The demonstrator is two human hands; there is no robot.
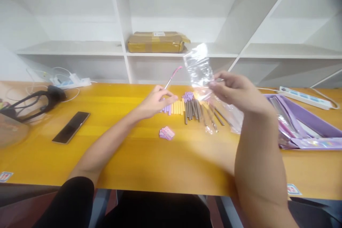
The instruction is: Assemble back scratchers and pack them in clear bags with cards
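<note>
My left hand [156, 101] pinches a thin metal tool with a pink tip [173, 76], lifted just above a row of purple and yellow handled utensils [175, 107] on the yellow table [133, 156]. My right hand [235, 91] holds a clear plastic bag [199, 69] raised upright over the metal-handled pieces [193, 108]. More loose metal sticks [213, 115] lie under the right hand. A small stack of pink tags [167, 133] sits in front of the row.
A black phone [71, 127] and a black headset [34, 101] lie at the left. White power strips [68, 81] [304, 97] sit at the table's back. Purple packaging [307, 124] fills the right. A cardboard parcel [157, 42] rests on the white shelf.
</note>
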